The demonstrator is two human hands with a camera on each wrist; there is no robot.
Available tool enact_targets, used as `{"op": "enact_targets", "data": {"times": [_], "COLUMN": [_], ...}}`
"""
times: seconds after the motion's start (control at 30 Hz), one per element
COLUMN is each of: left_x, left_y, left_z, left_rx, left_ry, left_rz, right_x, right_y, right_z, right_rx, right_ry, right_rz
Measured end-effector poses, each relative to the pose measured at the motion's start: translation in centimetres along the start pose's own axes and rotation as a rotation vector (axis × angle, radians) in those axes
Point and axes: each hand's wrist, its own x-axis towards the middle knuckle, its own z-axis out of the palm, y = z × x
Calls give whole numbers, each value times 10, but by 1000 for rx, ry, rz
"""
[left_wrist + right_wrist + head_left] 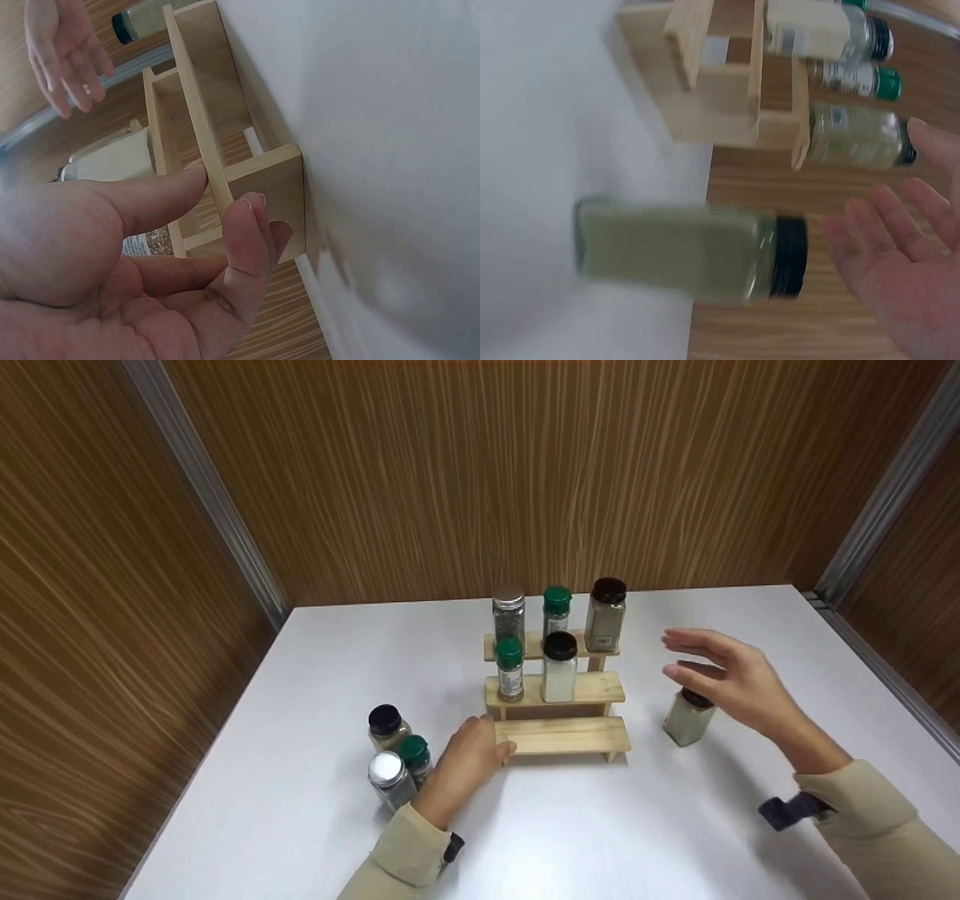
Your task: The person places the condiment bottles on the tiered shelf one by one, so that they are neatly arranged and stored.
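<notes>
My left hand (466,761) pinches the left end of the lowest shelf of a three-tier wooden spice rack (566,736); in the left wrist view the thumb lies on one face of the board and fingertips on the other. Beyond the rack's right side, my right hand (742,682) hovers with fingers extended, holding nothing. Just below it stands a black-capped jar of pale green powder (686,724), its cap partly hidden by the hand. In the right wrist view a gap shows between the fingers and this jar (671,249).
The top shelf bears a grey-capped jar (509,615), a green-capped jar (556,619) and a dark-capped jar (605,619). On the middle shelf stand a green-capped jar (511,679) and a black-capped white jar (559,675). Three jars, including a white-capped one (390,780), cluster left.
</notes>
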Motion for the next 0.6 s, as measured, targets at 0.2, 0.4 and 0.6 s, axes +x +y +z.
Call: {"op": "enact_targets", "data": {"times": [0.2,0.4,0.6], "left_x": [0,0,-1], "left_y": [-2,-3,-2], "left_z": [-1,-2,0], "left_rx": [6,11,9], "left_ry": [0,-5,-11], "left_rz": [-1,-6,-9], "right_x": [-25,-40,-45], "right_y": [26,58,80], "right_z": [-25,-31,-30], "right_rx": [-24,-30,-74], "right_ry": [-26,-141,-222], "right_rz": [84,117,153]}}
